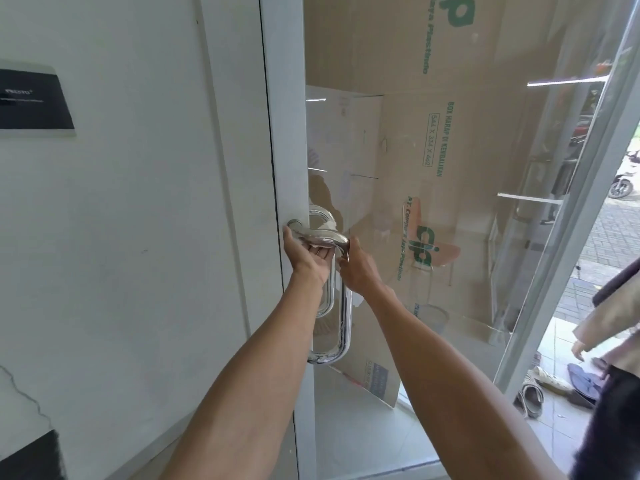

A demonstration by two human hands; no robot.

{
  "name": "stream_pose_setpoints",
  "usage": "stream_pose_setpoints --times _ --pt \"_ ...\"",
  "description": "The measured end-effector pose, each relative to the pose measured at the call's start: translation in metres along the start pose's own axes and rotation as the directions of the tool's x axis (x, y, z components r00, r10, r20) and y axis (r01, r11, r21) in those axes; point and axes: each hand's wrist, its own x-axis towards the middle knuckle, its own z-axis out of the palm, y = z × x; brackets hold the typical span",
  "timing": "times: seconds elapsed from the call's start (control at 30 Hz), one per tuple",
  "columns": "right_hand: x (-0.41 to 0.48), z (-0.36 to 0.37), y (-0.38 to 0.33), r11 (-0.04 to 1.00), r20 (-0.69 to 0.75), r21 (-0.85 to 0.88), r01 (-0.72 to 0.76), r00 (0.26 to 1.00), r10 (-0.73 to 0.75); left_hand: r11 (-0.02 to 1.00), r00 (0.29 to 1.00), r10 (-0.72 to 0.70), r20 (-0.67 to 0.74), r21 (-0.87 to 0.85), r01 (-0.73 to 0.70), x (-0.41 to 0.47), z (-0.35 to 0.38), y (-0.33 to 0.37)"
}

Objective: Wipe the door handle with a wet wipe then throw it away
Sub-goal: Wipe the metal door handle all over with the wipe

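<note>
A chrome U-shaped door handle (346, 317) is fixed upright on the white frame of a glass door (290, 150). My left hand (306, 259) cups the handle's top bar from below, thumb by the mount. My right hand (358, 271) pinches at the top bend, just right of the left hand. A thin pale wet wipe (320, 242) seems pressed along the top bar between both hands; it is hard to tell from the chrome's shine. The lower part of the handle is bare.
Large cardboard boxes (433, 150) stand behind the glass. A white wall with a black sign (34, 100) is at the left. At the right the doorway is open; another person (613, 341) stands there, with sandals (531, 398) on the floor.
</note>
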Motion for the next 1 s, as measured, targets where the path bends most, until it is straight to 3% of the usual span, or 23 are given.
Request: stream_pose_setpoints --times 0.13,0.27,0.33,0.37,0.43,0.47,0.6,0.73,0.87,1.0 --pt "0.001 0.002 0.000 1.000 -0.001 -0.016 0.002 1.000 -0.002 0.998 1.000 -0.010 -0.028 -0.067 0.008 -0.004 -0.008 0.016" --pt "0.000 0.004 -0.003 1.000 -0.002 0.003 -0.021 1.000 0.021 0.982 0.984 0.146 -0.105 -0.105 -0.157 -0.005 -0.009 0.027" --pt "0.000 0.003 -0.002 1.000 -0.007 0.007 -0.024 1.000 0.024 0.960 0.950 0.279 -0.144 0.047 -0.275 -0.007 -0.002 0.020" --pt "0.001 0.003 -0.002 1.000 -0.009 0.004 -0.024 1.000 0.024 0.912 0.916 0.366 -0.165 0.261 -0.317 -0.010 0.001 0.013" --pt "0.001 0.002 -0.003 1.000 -0.006 -0.012 -0.023 1.000 0.023 0.610 0.833 0.548 -0.083 0.721 -0.330 -0.018 0.002 -0.008" --pt "0.001 0.002 -0.004 1.000 -0.002 -0.015 -0.023 1.000 0.023 0.444 0.816 0.577 0.037 0.824 -0.352 -0.020 -0.003 -0.019" --pt "0.001 0.001 -0.005 0.997 0.038 -0.068 0.028 0.999 -0.026 0.059 0.785 0.499 0.367 0.889 -0.454 -0.024 -0.027 -0.045" --pt "0.002 0.002 -0.004 0.995 0.003 0.094 -0.039 0.999 0.039 -0.329 0.633 0.509 0.583 0.812 -0.483 -0.022 -0.041 -0.046" --pt "0.004 0.005 -0.007 0.997 -0.004 0.061 -0.041 0.999 0.041 -0.507 0.632 0.465 0.620 0.772 -0.384 -0.010 -0.047 -0.026" --pt "0.007 0.008 -0.005 0.998 -0.008 0.034 -0.044 0.999 0.044 -0.516 0.664 0.389 0.639 0.748 -0.418 0.007 -0.041 0.010"
